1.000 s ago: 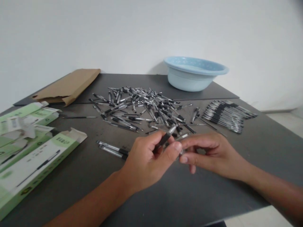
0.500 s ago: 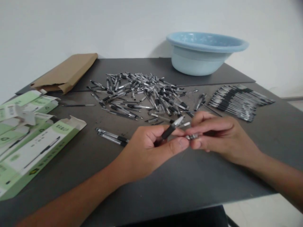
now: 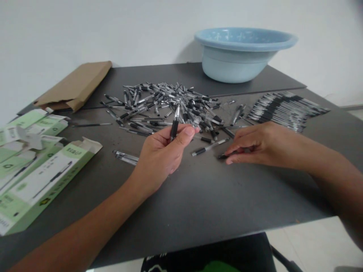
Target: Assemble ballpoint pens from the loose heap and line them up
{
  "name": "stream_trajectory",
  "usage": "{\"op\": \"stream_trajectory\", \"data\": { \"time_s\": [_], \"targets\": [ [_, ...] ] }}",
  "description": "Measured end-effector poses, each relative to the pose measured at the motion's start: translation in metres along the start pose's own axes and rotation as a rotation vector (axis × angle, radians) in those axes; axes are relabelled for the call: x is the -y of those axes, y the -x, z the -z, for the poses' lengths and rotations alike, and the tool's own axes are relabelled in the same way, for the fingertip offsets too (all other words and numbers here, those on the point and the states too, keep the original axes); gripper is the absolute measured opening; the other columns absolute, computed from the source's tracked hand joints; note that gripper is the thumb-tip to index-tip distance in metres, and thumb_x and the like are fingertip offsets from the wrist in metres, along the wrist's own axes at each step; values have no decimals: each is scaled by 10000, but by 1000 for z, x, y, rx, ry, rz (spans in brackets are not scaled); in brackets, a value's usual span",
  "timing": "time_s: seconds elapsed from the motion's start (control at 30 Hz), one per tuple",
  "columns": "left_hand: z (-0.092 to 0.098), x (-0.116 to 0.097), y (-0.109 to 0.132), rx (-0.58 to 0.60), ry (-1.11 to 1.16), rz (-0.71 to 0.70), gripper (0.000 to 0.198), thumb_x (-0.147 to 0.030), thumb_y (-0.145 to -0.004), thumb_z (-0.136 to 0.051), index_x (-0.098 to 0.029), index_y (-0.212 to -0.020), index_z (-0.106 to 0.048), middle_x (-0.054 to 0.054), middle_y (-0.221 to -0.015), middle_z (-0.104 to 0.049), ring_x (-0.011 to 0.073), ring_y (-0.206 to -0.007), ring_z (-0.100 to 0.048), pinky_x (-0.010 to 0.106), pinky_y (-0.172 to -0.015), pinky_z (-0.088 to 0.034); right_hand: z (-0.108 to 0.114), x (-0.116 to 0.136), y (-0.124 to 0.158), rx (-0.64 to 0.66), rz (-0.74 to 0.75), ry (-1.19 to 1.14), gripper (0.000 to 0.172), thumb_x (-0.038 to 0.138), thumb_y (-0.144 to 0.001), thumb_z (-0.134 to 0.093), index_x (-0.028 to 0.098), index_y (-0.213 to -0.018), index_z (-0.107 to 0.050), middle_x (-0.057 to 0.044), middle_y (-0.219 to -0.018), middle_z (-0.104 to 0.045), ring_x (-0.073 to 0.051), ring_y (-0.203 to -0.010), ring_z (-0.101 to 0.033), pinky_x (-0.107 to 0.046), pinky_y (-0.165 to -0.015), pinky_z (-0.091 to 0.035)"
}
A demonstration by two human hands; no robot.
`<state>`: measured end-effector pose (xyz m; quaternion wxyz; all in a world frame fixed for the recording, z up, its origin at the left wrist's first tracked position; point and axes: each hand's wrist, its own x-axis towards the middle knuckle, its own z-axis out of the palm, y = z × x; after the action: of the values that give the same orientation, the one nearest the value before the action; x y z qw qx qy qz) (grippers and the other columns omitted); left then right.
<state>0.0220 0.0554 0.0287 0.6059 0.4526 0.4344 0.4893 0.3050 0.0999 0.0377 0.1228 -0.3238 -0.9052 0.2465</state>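
Here's the dark counter [image 3: 181, 215], wide across the view, with the blue basin [image 3: 232, 58] at its back. Mid-counter sprawls the pile of pens [image 3: 183, 109]; green-and-white boxes [image 3: 56, 175] crowd the left, a brown paper packet [image 3: 75, 85] just behind, and on the right, a neat row of pens [image 3: 276, 109]. Now the hands! Left hand [image 3: 161, 153], in front of the pile: its grip is clamped on a black-and-clear pen [image 3: 175, 126], tip up, and a small clear piece [image 3: 196, 121] at thumb and fingertip. Right hand [image 3: 263, 145], low over the counter, grip pinched on a small dark piece [image 3: 222, 156], mostly hidden by the fingers.
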Motion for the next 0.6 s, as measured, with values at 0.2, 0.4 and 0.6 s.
{"op": "stream_trajectory", "data": {
  "time_s": [0.2,0.4,0.6],
  "targets": [
    [-1,0,2,12,12,24,237,-418,-939,-822,-190,-992,-785,-129,-438,-358,41,-351,-228,178,-337,-184,-10,1,-3,17,58,99,295,488,-1051,-665,321,-1197,-860,-49,-1021,-817,-225,-846,-775,-341,-720,-545],
    [1,0,2,24,22,-3,211,-403,-943,-824,-197,-972,-786,-126,-450,-382,47,-356,-236,179,-340,-203,-11,11,-5,-7,71,68,237,408,-1053,-668,286,-1118,-861,-50,-1002,-809,-184,-790,-751,-311,-697,-545],
    [2,3,10,149,-16,48,245,-443,-963,-809,-211,-1045,-805,-125,-464,-373,44,-379,-245,172,-371,-176,-8,31,0,-311,-92,-233,193,453,-910,-841,283,-1002,-852,-44,-961,-827,-170,-697,-718,-273,-547,-546]
  ]
}}
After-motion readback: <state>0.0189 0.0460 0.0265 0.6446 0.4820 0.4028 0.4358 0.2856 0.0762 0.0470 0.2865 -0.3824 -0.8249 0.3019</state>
